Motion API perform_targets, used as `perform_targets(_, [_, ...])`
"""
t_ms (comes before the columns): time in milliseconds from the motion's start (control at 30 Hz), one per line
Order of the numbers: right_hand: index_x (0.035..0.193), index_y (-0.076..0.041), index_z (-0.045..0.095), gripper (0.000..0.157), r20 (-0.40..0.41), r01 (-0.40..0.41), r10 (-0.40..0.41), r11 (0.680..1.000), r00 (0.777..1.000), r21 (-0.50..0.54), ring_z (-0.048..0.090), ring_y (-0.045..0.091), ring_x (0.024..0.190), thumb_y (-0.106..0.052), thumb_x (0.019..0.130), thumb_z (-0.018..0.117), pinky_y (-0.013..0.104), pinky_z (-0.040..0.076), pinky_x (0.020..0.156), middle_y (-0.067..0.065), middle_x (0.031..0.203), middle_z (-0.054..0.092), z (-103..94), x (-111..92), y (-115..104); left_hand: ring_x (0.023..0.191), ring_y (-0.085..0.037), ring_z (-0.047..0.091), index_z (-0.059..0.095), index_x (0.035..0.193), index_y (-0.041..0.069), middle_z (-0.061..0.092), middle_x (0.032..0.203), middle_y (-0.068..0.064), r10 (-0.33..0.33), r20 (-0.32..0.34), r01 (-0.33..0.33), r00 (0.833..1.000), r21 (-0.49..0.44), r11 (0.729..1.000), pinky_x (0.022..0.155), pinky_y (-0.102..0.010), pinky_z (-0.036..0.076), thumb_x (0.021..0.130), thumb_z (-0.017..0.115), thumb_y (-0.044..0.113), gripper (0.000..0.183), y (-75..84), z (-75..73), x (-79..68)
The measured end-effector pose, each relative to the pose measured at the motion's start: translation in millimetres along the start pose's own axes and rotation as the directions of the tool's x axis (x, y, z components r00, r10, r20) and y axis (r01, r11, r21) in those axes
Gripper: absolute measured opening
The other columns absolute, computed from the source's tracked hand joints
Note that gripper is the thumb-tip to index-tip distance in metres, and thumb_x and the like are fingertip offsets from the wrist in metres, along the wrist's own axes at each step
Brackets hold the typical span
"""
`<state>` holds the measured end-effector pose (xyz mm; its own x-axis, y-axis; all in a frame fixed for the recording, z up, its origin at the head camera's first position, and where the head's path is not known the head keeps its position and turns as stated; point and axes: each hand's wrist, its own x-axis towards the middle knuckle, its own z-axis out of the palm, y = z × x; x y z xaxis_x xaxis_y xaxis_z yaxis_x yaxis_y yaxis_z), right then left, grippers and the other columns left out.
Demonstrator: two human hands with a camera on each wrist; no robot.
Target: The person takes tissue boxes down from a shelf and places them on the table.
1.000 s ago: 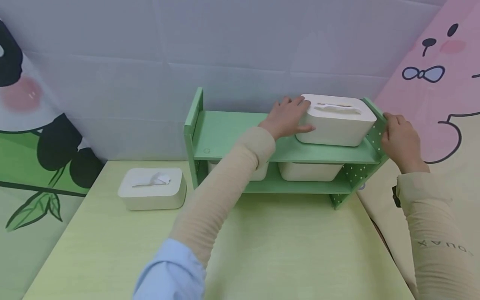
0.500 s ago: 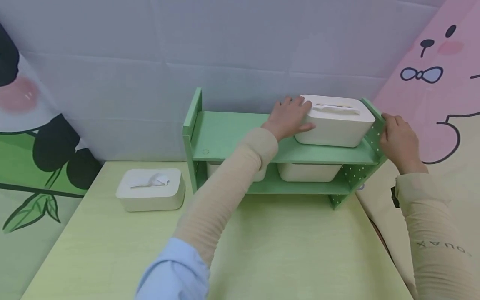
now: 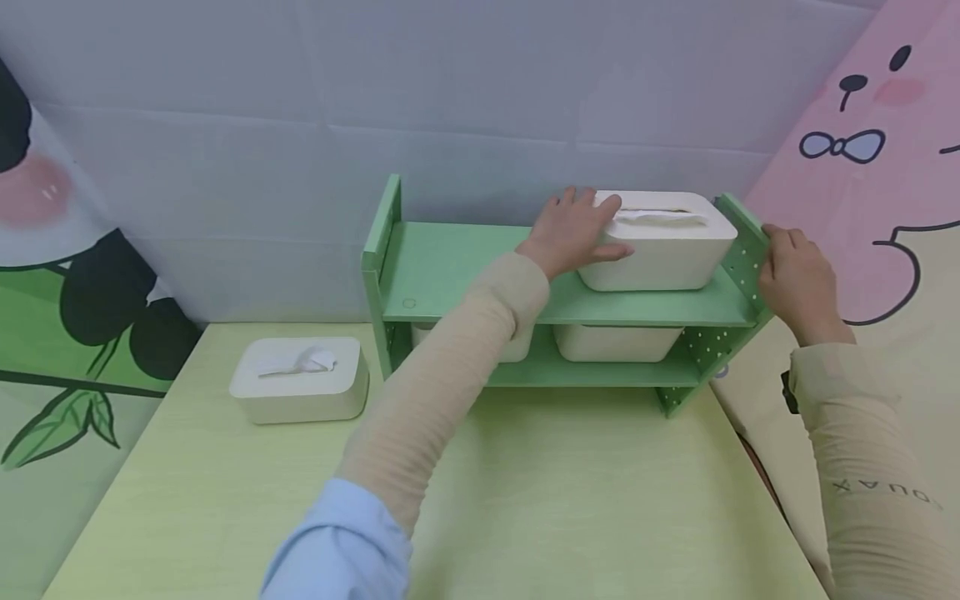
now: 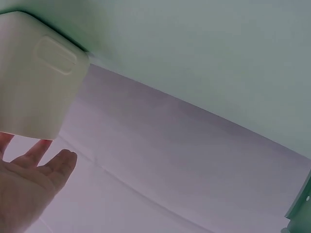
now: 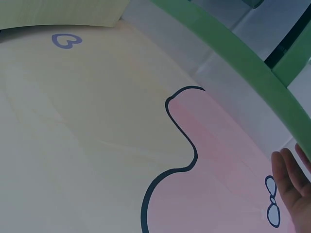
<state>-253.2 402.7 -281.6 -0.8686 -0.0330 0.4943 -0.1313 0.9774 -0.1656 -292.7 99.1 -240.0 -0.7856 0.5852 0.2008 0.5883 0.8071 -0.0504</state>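
A white tissue box [image 3: 656, 262] stands on the upper board of a green two-tier shelf [image 3: 457, 271], towards its right end. My left hand [image 3: 568, 233] lies at the box's left end, fingers on the lid's edge and thumb spread across the front. The left wrist view shows these fingers fairly straight, some of them touching the tissue box [image 4: 41, 77]. With my right hand [image 3: 801, 279] I hold the upper edge of the shelf's right side panel [image 3: 746, 242]. In the right wrist view, part of that hand [image 5: 291, 179] shows beside the green edge.
Two more white boxes [image 3: 618, 343] sit on the lower board; my left forearm partly covers the left one. Another tissue box [image 3: 298, 379] rests on the pale table [image 3: 570, 492], left of the shelf. A printed cloth [image 3: 480, 92] hangs behind.
The tissue box on the upper board has slid slightly left and turned a little, with my left hand at its end. My right hand keeps its place on the side panel.
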Motion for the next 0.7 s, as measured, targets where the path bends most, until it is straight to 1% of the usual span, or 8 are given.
perform_targets(133, [0.13, 0.011, 0.039, 0.043, 0.01, -0.004, 0.004, 1.0, 1.0, -0.003, 0.043, 0.05, 0.1, -0.004, 0.091, 0.027, 0.062, 0.035, 0.084, 0.036, 0.118, 0.045, -0.5, 0.9, 0.1, 0.122, -0.026, 0.04, 0.027, 0.137, 0.02, 0.041, 0.137, -0.005, -0.007, 0.014, 0.007, 1.0, -0.022, 1.0, 0.098, -0.039, 0.038, 0.084, 0.035, 0.069, 0.073, -0.1, -3.3, 0.6])
perform_targets(233, [0.129, 0.011, 0.039, 0.043, 0.011, -0.004, 0.004, 1.0, 1.0, -0.004, 0.043, 0.05, 0.101, -0.004, 0.091, 0.027, 0.062, 0.035, 0.084, 0.035, 0.119, 0.045, -0.8, 1.0, 0.7, 0.125, -0.027, 0.038, 0.024, 0.14, 0.019, 0.036, 0.14, -0.008, -0.022, 0.048, 0.024, 0.999, -0.039, 0.999, 0.1, -0.04, 0.036, 0.082, 0.037, 0.071, 0.079, -0.2, -4.7, 1.4])
perform_targets(367, [0.13, 0.011, 0.039, 0.043, 0.01, -0.006, 0.006, 1.0, 1.0, -0.008, 0.043, 0.049, 0.101, -0.004, 0.091, 0.027, 0.062, 0.035, 0.084, 0.035, 0.119, 0.046, -0.3, -0.1, 1.7, 0.129, -0.029, 0.034, 0.017, 0.144, 0.02, 0.026, 0.146, -0.011, -0.048, 0.143, 0.064, 0.989, -0.109, 0.992, 0.105, -0.039, 0.032, 0.08, 0.04, 0.072, 0.085, -2.1, -3.3, 2.8])
perform_targets(467, [0.131, 0.01, 0.038, 0.044, 0.012, -0.009, 0.009, 1.0, 1.0, -0.012, 0.043, 0.049, 0.103, -0.004, 0.091, 0.027, 0.062, 0.035, 0.085, 0.035, 0.119, 0.046, 0.2, -0.6, 2.4, 0.134, -0.031, 0.026, 0.011, 0.145, 0.023, 0.015, 0.151, -0.012, -0.06, 0.2, 0.098, 0.978, -0.184, 0.978, 0.106, -0.042, 0.03, 0.078, 0.043, 0.072, 0.089, -4.1, -0.9, 3.9])
perform_targets(600, [0.13, 0.01, 0.039, 0.043, 0.005, -0.011, 0.011, 1.0, 1.0, -0.007, 0.043, 0.049, 0.102, -0.005, 0.092, 0.027, 0.062, 0.035, 0.086, 0.035, 0.118, 0.046, 0.6, -0.4, 2.3, 0.139, -0.031, 0.018, 0.006, 0.146, 0.026, 0.007, 0.153, -0.01, -0.068, 0.215, 0.122, 0.974, -0.247, 0.961, 0.108, -0.045, 0.027, 0.077, 0.043, 0.073, 0.092, -5.4, 1.1, 6.2])
perform_targets(700, [0.13, 0.01, 0.039, 0.043, 0.0, -0.008, 0.008, 1.0, 1.0, -0.008, 0.044, 0.049, 0.101, -0.005, 0.092, 0.027, 0.061, 0.036, 0.085, 0.035, 0.118, 0.047, 0.5, 0.2, 1.0, 0.138, -0.029, 0.02, 0.008, 0.147, 0.024, 0.011, 0.152, -0.01, -0.076, 0.193, 0.125, 0.978, -0.252, 0.96, 0.107, -0.044, 0.028, 0.076, 0.044, 0.073, 0.093, -5.5, 0.9, 7.7])
